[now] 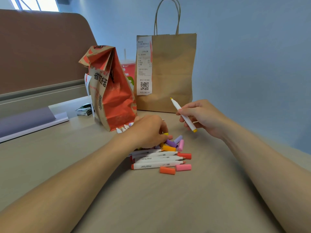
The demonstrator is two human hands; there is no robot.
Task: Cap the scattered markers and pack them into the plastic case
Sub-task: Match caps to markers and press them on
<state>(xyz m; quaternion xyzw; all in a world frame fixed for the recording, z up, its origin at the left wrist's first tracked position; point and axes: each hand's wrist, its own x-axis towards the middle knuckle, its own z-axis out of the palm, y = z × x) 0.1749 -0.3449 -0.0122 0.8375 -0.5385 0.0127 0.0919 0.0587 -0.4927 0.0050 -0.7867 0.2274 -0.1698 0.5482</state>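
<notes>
Now R fingers point(188, 111) clamp yellow marker point(176, 106), tip up; L fingers point(159, 128) pinch yellow cap point(166, 134).

Looks like an office cubicle to me: a brown fabric partition panel point(42, 47) with a grey rail point(42, 91) runs along the back of a beige wood-grain desktop point(168, 199), next to a plain pale blue wall point(252, 47). The brown kraft paper carrier bag point(175, 73) with a white receipt stuck on it and the orange printed paper takeaway bag point(114, 98) look like delivered food.
</notes>
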